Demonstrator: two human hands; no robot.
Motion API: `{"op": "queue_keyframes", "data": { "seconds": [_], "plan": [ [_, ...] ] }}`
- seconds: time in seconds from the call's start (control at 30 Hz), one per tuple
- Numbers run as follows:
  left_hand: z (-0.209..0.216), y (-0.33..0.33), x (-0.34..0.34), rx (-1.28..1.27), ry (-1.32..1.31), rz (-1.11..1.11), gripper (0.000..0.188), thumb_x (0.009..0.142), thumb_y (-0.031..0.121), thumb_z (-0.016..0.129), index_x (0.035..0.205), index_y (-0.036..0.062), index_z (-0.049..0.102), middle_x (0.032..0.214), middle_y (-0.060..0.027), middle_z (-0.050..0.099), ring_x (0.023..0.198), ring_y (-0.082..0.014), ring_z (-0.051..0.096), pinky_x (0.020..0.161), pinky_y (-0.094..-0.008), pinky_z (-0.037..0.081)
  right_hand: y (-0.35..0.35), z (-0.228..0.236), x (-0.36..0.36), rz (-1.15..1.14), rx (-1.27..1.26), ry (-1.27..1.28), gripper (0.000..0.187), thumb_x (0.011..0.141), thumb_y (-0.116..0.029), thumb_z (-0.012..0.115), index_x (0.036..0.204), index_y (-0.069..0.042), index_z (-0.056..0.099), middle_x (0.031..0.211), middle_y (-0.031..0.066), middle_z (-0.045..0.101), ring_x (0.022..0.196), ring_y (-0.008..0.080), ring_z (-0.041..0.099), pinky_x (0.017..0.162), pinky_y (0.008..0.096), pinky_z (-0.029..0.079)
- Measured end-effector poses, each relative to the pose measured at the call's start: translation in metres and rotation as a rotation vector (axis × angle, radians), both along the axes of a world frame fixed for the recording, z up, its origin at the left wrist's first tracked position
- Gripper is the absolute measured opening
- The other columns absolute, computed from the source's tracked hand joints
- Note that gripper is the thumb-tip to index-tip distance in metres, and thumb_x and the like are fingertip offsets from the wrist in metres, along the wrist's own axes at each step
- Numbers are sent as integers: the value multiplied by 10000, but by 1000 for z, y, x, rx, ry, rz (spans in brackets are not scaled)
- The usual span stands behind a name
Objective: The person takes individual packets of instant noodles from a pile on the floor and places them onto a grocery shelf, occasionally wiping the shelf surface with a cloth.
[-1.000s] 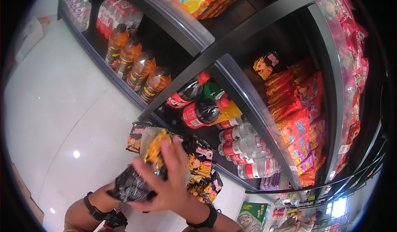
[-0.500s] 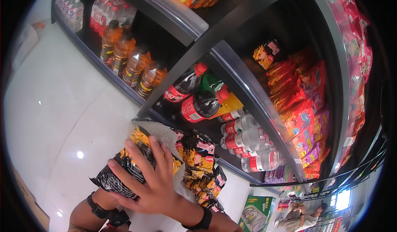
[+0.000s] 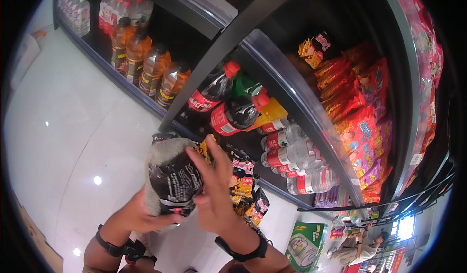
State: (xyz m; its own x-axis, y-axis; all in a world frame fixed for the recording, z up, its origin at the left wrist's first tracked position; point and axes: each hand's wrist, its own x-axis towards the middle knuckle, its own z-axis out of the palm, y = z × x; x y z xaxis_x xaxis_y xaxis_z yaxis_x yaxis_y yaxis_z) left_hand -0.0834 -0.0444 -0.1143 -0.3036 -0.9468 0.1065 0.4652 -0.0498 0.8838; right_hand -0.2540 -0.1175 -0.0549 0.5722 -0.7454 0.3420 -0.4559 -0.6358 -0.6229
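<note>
The left hand [image 3: 141, 215] points its thumb along the bottom of the black bag [image 3: 175, 183]; its fingers are hidden, so its grip cannot be told. The right hand [image 3: 217, 190] spreads open at the bag's right side. The bag covers part of the cloth [image 3: 158, 151].

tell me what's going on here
A person is handling a black packet with bare hands, beside a shelf of drinks and snacks. The left hand holds it from below, with a grey cloth behind it. The right hand is at its right edge, fingers spread; its grip is unclear. More packets lie by the shelf's lower edge.
</note>
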Motion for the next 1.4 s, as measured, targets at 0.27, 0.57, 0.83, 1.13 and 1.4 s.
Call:
{"op": "queue_keyframes", "data": {
  "seconds": [0.27, 0.57, 0.83, 1.13, 1.4],
  "plan": [
    [-2, 4, 30, 110, 50, 191, 520, 722, -114, 655, 1205, -58, 471, 898, -81, 632, 785, -159, 626, 681, -287, 516, 10, -4, -20, 6, 653, -643, 703, 747, 71, 701, 1323, -31, 312, 1278, 149, 443, 1177, 215, 471, 951, 356, 426],
    [-25, -10, -17, 397, 753, 259, 424, 932, 199, 454, 1309, 8, 409, 1224, -117, 543, 1099, -234, 552, 937, -357, 458, 42, -8, -7, 270, 211, 113, 340, 682, -136, 726, 967, -90, 547, 1447, 200, 282, 1342, 448, 220, 1065, 587, 173],
    [-4, -2, -28, 482, 541, -66, 901, 832, 746, 221, 1478, 137, 65, 1466, -85, 281, 1303, -215, 359, 1007, -386, 368, 35, -32, -7, 59, 76, 166, 831, 664, -285, 749, 1400, -198, 373, 1494, 252, 97, 1332, 550, 91, 1048, 640, 117],
    [-1, 3, -20, 280, 419, -39, 927, 845, 724, 257, 1475, 92, 4, 1501, -92, 210, 1330, -220, 310, 1019, -372, 347, 51, -27, 5, 73, 93, 51, 1103, 658, -489, 785, 1449, -35, 164, 1466, 335, 3, 1363, 508, 29, 1075, 573, 115],
    [-5, -1, -28, 292, 364, -173, 929, 839, 742, 189, 1467, 64, 90, 1488, -127, 239, 1365, -268, 267, 1108, -416, 230, 24, -30, -9, 14, -190, 143, 819, 808, -593, 568, 1395, -69, 337, 1459, 323, 116, 1345, 518, 119, 1064, 577, 147]
  ]
}}
